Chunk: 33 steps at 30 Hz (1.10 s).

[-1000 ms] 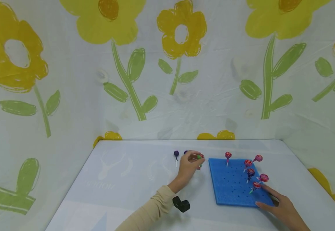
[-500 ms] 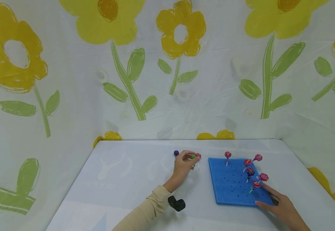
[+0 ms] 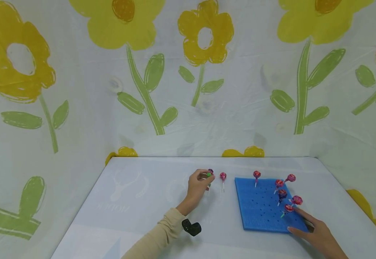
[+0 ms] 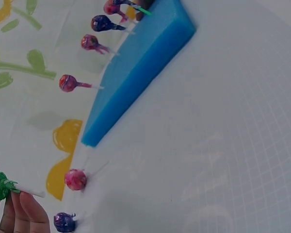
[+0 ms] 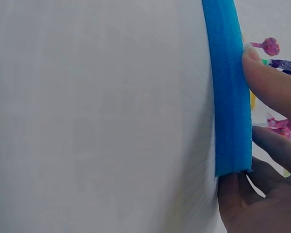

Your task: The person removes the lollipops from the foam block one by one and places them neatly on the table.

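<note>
Head view is showing the left hand (image 3: 196, 185) pinching a green lollipop (image 3: 208, 175) just above the desk (image 3: 136, 208) — a red lollipop (image 3: 222, 176) is lying at its 3 o'clock and a purple lollipop (image 4: 64, 222) is sitting beside it. The right hand (image 3: 317, 233) is resting with fingers straight on the near right corner of the blue foam board (image 3: 259, 212), at 4 o'clock from the left hand — six lollipops are standing in the board.

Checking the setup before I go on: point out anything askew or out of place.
Two lollipops lie loose on the table, a red one and a purple one. On the blue foam board, several lollipops lean rather than stand upright.
</note>
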### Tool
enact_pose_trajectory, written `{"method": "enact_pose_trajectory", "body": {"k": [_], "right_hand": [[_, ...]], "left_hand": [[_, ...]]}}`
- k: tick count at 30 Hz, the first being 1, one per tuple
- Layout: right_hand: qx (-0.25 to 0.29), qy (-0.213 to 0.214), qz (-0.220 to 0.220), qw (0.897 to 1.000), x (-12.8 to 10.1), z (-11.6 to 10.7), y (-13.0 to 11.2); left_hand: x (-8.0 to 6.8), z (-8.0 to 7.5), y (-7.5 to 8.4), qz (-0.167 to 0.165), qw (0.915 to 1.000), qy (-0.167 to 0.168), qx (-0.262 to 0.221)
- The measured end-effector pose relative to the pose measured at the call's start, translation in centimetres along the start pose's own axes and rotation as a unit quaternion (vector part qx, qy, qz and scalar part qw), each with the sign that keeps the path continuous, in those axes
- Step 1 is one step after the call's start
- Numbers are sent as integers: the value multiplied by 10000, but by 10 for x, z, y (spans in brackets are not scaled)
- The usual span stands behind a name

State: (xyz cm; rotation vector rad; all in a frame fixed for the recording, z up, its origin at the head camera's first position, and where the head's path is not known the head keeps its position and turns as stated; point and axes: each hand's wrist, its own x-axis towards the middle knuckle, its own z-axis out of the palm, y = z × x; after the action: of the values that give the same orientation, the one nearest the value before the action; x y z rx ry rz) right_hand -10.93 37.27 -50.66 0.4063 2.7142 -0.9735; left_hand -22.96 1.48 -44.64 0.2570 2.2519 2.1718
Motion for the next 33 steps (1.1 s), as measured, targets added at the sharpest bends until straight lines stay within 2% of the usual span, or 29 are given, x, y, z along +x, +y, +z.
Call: {"method": "enact_pose_trajectory", "body": {"k": [7,19,28,33], "right_hand": [[0,-33,-22,10000,-3,-1,-3],[-82,-126,81,9999,15,6,22],[-120,-75,-36,9999,1,0,3],[-61,-29,-55,10000,5,2,9]], "left_hand": [[18,-9,-32,-137,9996,226,63],[29,-29,-40,-357,9979,521,127],[39,-45,-50,-491,9962,687,211],[46,-53,-56,-555,9939,820,482]]}}
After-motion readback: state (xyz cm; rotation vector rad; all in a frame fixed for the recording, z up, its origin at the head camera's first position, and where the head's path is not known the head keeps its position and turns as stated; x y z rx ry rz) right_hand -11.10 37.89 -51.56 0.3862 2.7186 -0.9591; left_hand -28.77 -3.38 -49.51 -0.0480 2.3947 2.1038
